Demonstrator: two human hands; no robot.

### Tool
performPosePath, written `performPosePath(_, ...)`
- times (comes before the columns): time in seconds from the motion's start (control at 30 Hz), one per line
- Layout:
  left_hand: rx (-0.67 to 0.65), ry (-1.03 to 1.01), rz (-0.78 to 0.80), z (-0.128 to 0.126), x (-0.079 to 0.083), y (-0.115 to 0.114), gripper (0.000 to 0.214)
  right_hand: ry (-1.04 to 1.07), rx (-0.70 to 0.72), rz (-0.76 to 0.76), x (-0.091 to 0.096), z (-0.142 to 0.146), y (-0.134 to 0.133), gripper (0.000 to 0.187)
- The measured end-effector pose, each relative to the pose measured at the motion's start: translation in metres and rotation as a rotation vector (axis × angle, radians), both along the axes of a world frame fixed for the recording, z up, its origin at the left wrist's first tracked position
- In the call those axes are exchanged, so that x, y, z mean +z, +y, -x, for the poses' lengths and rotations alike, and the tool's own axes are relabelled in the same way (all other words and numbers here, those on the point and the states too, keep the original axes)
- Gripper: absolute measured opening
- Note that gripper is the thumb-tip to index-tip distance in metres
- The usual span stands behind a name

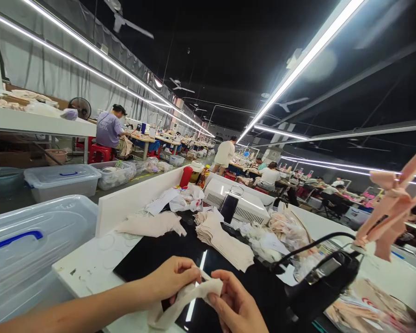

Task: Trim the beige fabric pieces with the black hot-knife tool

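Above a glossy black board [142,256], a cream fabric piece [183,306] is stretched between my two hands. My left hand [169,280] pinches its upper edge between thumb and fingers. On the other side, my right hand [234,303] grips the folded end, thumb in front and fingers behind. The lower part of the cloth hangs down and is cut off by the frame's bottom. Just beyond my hands lies a stack of cream fabric pieces [225,243]. Farther left, another cream fabric pile [152,224] rests on the board's edge.
A black device [327,282] with a cable and pink strips stands at right. Behind the stacks are a phone [229,208], a white vented box [241,199] and a red bottle [186,177]. Lidded plastic bins [62,178] stand left. Several people sit at sewing tables beyond.
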State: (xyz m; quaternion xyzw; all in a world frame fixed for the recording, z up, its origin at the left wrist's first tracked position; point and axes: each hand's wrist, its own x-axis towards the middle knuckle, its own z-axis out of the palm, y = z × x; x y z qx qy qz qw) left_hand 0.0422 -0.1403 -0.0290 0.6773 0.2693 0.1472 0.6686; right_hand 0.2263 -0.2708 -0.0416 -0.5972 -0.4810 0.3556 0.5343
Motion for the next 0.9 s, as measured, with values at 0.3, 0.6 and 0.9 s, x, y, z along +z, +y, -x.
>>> performPosePath(0.3,-0.190,0.012,-0.032,0.005,0.001,-0.004,0.073,0.021,-0.034,-0.029,0.004,0.013,-0.021,0.052)
performPosePath(0.6,-0.161,-0.068,0.029,-0.004,0.004,-0.007,0.057,-0.043,-0.061,0.029,0.013,0.009,-0.045,0.041)
performPosePath(0.9,0.004,-0.196,0.016,0.008,0.019,0.000,0.063,-0.088,-0.079,0.141,0.009,0.016,-0.049,0.050)
